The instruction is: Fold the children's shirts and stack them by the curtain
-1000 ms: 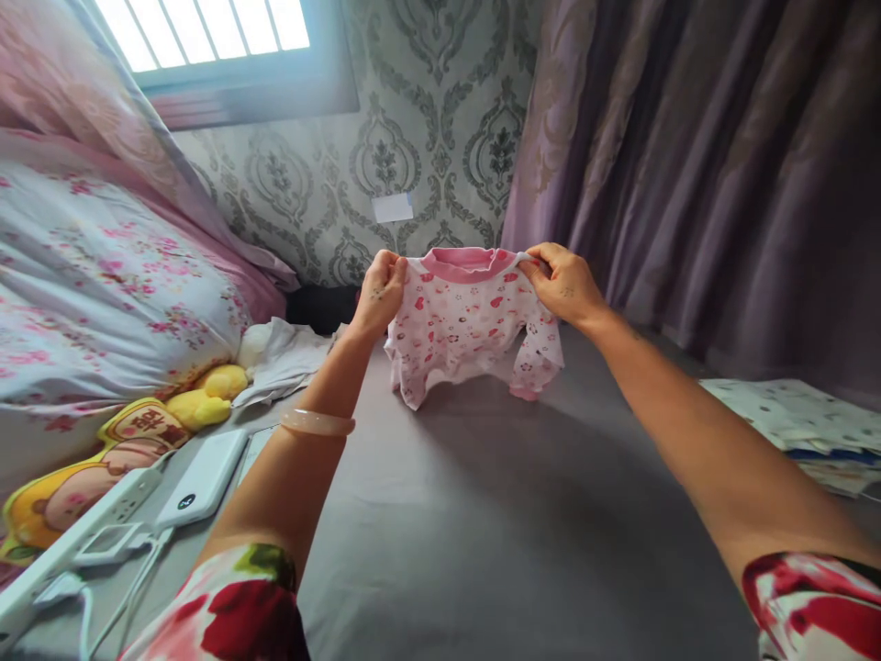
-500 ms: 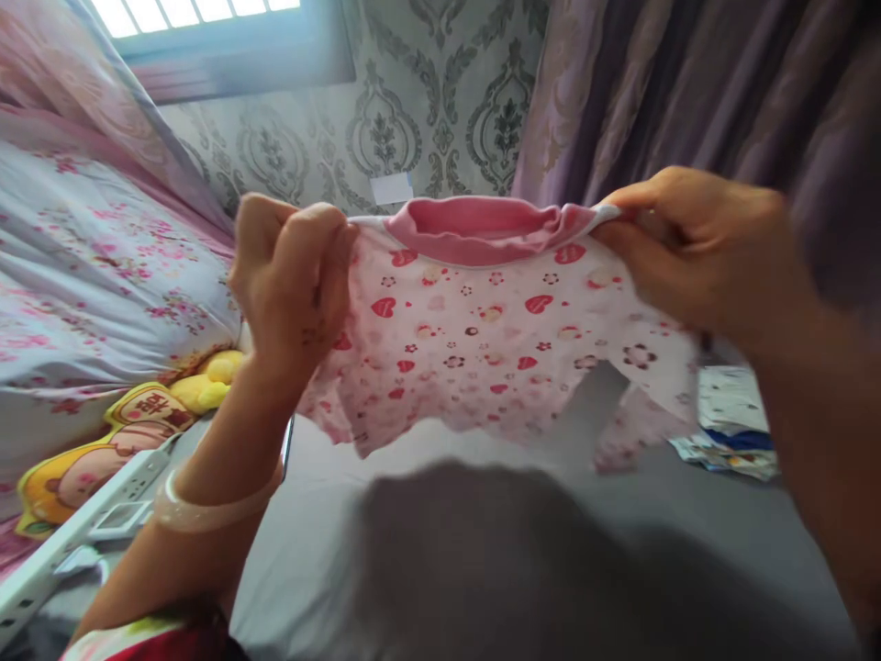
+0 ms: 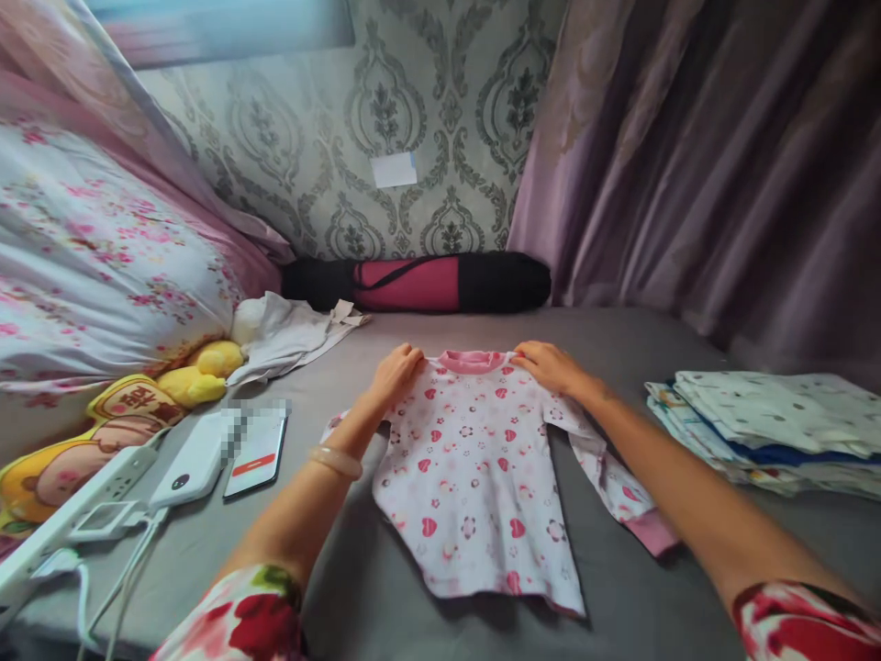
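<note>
A shirt [image 3: 474, 459] is lying spread on a grey sheet [image 3: 640, 606], collar [image 3: 472, 363] pointing away, as I am watching through the head camera. My right hand [image 3: 551, 367] is pinching one shoulder between fingers and thumb, just beside the collar; my left hand [image 3: 399, 375] is touching the opposite shoulder, fingers bending over the cloth, though from here I cannot tell whether they are gripping. The left forearm [image 3: 295, 505] is partly hiding one sleeve. A phone [image 3: 260, 450] is lying at left, while folded clothes [image 3: 777, 413] are sitting stacked at right.
</note>
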A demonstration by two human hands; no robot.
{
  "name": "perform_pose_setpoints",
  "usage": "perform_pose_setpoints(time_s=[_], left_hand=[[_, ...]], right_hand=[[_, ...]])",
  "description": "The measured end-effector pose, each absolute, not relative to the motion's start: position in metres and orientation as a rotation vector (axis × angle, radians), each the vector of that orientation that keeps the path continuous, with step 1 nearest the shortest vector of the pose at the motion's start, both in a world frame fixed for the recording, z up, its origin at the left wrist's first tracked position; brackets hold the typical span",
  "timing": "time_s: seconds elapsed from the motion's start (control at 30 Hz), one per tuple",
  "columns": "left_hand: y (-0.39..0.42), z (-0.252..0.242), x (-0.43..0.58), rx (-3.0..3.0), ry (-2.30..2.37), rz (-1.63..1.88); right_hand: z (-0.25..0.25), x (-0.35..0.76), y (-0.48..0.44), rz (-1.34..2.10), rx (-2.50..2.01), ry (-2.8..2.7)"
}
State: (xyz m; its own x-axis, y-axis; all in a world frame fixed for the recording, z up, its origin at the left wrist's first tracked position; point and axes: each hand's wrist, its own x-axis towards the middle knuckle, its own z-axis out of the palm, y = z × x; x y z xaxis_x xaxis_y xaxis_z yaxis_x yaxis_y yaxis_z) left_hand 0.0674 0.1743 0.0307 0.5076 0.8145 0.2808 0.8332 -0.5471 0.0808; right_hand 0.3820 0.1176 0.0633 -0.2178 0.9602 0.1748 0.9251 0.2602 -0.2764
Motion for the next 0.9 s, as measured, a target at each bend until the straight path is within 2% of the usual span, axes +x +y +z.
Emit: perform_pose_setpoints(time_s=[0.1,0.23,0.63,0.9], left_hand=[[0.189,-0.005,0.077,-2.683,-1.522,-0.343],[0.207,-0.022,0.082,-2.659,-1.516,-0.321],[0.269,-0.021,0.096,-2.617,-1.465,-0.246],[0.297,-0.021,0.105,-2.616,-1.677,-0.198]], right_hand=[[0.029,0.377,0.128,0.075,-1.892,-2.283],[0.014,0.378,0.142,-0.009,-1.996,-2.315],[-0.002,0.394,0.203,0.042,-1.985,-2.336],[-0.007,0.384,0.232,0.058,-2.125,-2.196]])
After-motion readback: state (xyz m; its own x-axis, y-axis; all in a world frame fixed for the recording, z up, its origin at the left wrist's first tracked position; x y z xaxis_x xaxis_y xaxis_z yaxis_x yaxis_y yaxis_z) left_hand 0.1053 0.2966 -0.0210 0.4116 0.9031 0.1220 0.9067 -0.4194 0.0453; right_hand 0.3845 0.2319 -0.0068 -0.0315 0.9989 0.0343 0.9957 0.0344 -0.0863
